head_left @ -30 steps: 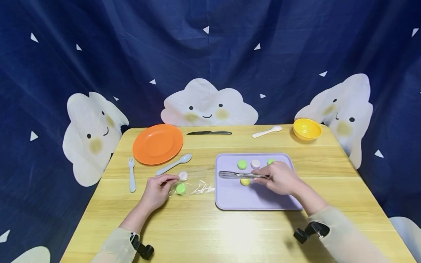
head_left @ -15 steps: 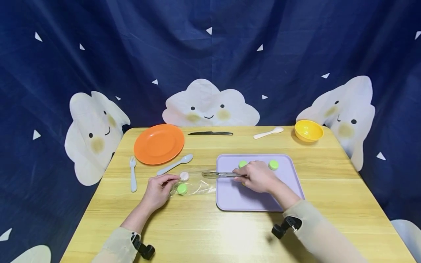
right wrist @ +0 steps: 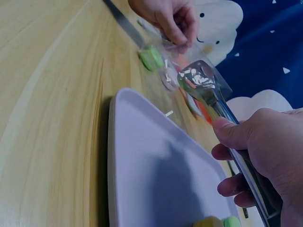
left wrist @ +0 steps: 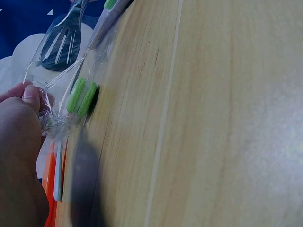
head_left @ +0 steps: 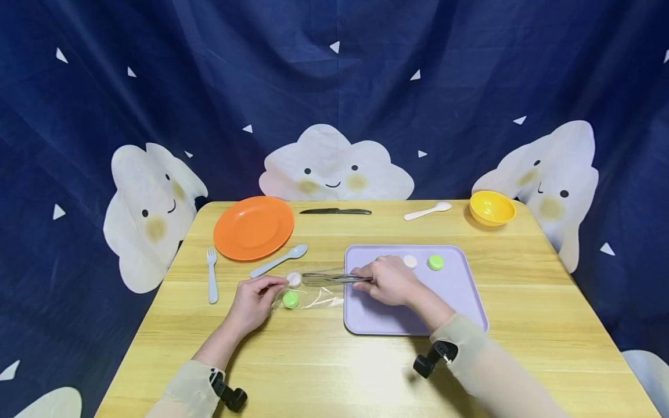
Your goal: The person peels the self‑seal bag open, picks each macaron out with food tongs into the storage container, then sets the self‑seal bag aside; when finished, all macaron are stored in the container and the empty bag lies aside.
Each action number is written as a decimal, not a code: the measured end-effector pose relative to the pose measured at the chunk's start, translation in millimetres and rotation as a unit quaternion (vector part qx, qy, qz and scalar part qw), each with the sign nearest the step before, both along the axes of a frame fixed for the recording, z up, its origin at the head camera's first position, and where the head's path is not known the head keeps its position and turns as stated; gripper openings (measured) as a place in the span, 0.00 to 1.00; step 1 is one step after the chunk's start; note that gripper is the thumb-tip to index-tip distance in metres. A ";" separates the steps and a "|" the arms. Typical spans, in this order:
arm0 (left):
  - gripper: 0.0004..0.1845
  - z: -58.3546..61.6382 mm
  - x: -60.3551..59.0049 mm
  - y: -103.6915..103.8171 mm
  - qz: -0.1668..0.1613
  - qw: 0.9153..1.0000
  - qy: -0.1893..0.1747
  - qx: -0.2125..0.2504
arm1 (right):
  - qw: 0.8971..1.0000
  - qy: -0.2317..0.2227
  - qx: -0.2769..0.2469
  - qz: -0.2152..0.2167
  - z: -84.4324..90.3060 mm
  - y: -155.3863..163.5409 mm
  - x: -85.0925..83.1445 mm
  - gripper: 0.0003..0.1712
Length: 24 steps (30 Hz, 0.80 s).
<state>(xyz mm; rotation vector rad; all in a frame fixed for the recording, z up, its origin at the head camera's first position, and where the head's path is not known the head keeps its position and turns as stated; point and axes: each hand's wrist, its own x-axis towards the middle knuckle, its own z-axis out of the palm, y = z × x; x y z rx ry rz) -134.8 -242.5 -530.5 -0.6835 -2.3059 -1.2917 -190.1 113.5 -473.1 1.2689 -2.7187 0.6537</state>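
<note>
At the left of the tray, my left hand point(head_left: 252, 303) pinches the mouth of a transparent plastic bag point(head_left: 326, 299). In the bag lie a pale pink macaron point(head_left: 294, 279) and a green macaron point(head_left: 290, 299). My right hand point(head_left: 388, 280) grips metal tongs point(head_left: 319, 280) by their handle, above the tray's left part. In the left wrist view, the slotted tong head point(left wrist: 61, 47) overlaps the bag beside the green macaron; I cannot tell whether it holds anything. On the lilac tray point(head_left: 418, 322) sit another pale pink macaron point(head_left: 410, 262) and green macaron point(head_left: 435, 262). A yellow macaron point(right wrist: 208, 222) shows in the right wrist view.
Around the bag lie a light blue spoon point(head_left: 279, 260), a light blue fork point(head_left: 212, 276) and an orange plate point(head_left: 253, 228). Along the table's back edge are a black knife point(head_left: 335, 211), a whitish spoon point(head_left: 428, 211) and a yellow bowl point(head_left: 492, 208).
My right hand has carried the tongs leftward from over the tray's macarons, so the tong head now overlaps the bag. My left hand keeps its pinch on the bag in about the same place.
</note>
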 end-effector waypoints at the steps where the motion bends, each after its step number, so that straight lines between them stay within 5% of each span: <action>1: 0.13 0.3 -0.1 0.1 0.000 1.000 -0.001 0.001 | 1.000 0.003 0.002 -0.001 -0.7 -2.2 -0.1 0.09; 15: 0.15 3.5 -3.0 4.5 0.000 1.000 0.019 0.011 | 0.999 -0.002 0.023 -0.026 -12.0 -20.7 1.5 0.24; 24: 0.19 2.2 -4.1 2.2 0.002 1.000 0.020 0.008 | 0.998 -0.023 0.055 -0.032 -13.5 -36.3 -0.2 0.19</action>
